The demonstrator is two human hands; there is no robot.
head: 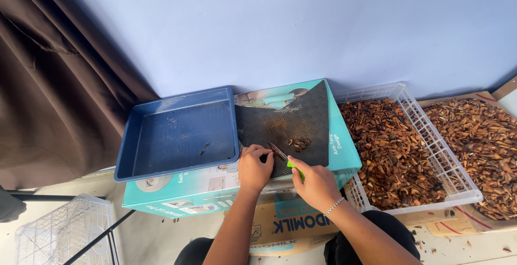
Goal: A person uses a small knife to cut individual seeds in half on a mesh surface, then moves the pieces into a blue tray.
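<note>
Head view looks down on a teal cardboard box that serves as a work surface, with a black textured rubber mat lying across its right part. On the mat's near edge the left hand has its fingers pinched together on a small brown nut. The right hand, wearing a thin bracelet, is clamped on a green-handled knife, whose blade reaches to the nut. A few peeled brown pieces lie on the mat just beyond the blade. A blue plastic tray rests on the box's left part, touching the mat. To the right, a white slatted basket holds a heap of brown nuts and shells.
</note>
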